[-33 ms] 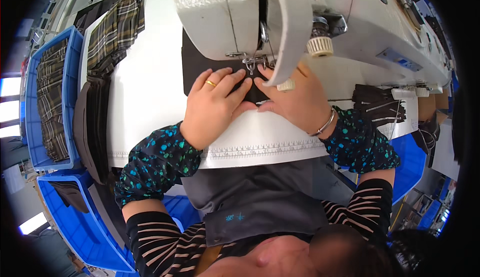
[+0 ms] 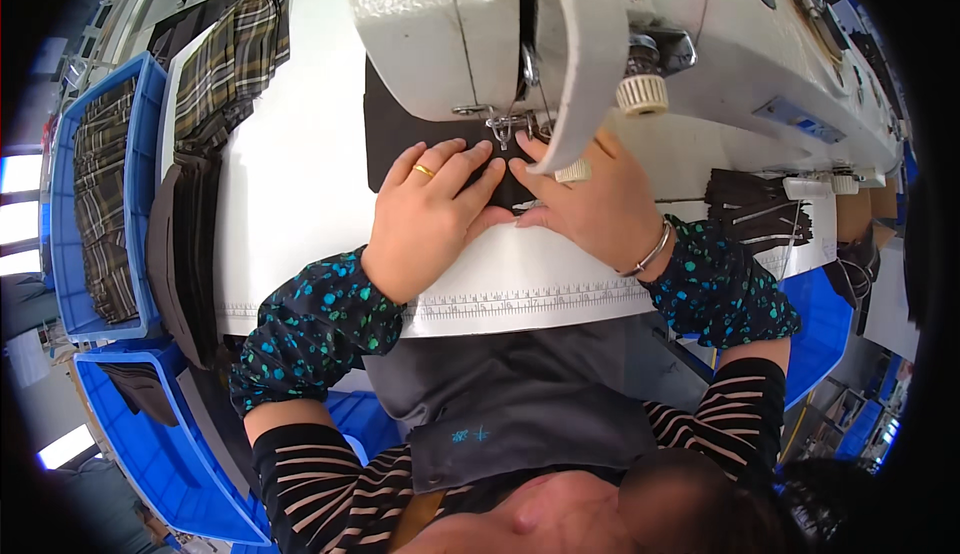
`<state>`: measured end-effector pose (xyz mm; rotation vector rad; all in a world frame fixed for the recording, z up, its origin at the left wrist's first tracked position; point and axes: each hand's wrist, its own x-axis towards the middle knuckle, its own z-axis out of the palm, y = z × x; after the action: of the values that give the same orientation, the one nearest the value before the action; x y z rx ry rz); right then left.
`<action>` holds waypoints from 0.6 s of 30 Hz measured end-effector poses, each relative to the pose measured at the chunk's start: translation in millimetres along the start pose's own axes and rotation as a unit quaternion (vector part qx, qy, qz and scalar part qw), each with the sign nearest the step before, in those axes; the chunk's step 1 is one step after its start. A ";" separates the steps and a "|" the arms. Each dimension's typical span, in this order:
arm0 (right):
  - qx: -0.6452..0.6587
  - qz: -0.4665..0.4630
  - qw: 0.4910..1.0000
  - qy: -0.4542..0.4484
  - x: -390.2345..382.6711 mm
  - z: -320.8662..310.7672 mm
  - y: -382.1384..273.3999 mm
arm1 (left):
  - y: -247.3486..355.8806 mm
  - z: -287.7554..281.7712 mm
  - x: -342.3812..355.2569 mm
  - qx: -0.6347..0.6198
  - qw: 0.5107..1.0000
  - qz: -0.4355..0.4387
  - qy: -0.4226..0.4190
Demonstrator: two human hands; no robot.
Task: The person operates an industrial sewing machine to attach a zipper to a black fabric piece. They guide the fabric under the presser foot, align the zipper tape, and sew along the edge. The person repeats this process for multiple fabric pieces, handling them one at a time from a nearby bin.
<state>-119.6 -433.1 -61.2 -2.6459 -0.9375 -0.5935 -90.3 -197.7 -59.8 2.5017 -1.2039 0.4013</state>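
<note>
A dark brown fabric piece (image 2: 395, 114) lies beneath the needle and presser foot (image 2: 504, 134) of a white sewing machine (image 2: 425, 34). My left hand (image 2: 430, 209) rests on the fabric left of the foot, fingers slightly curved and apart, a gold ring on one finger. My right hand (image 2: 590, 209) lies flat on its right side, partly hidden by the machine's curved guard (image 2: 575, 94), with fingertips beside the foot. Both thumbs come close together at the fabric's near edge. Under my forearms runs the white table's printed measuring strip (image 2: 500, 299).
Plaid pieces (image 2: 230, 64) and stacked dark pieces (image 2: 180, 254) lie at the table's left, beside a blue bin of plaid cloth (image 2: 105, 194) and a lower blue bin (image 2: 170, 454). Dark zipper-like strips (image 2: 750, 209) lie right, above another blue bin (image 2: 820, 334).
</note>
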 end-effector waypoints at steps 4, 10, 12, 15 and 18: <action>0.004 0.003 1.000 -0.007 -1.2 0.4 -1.1 | -1.4 -7.1 3.8 -0.001 1.000 -0.008 -0.016; 0.011 0.002 1.000 -0.023 -1.6 -0.6 -0.7 | -0.9 -6.9 5.0 -0.016 0.999 -0.027 -0.027; 0.013 0.001 1.000 -0.022 -1.0 -0.5 -0.9 | -2.3 -3.8 3.2 -0.010 0.999 -0.016 -0.025; 0.007 -0.002 1.000 -0.015 -0.1 0.2 -1.1 | -1.3 -4.0 3.4 0.000 1.000 -0.013 -0.028; 0.010 0.002 1.000 -0.014 -0.8 2.4 0.2 | -1.1 -2.8 4.3 0.006 0.999 -0.017 -0.027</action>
<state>-119.3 -432.8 -63.7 -2.6455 -0.9408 -0.5442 -87.1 -198.9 -55.8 2.5551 -1.1810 0.3364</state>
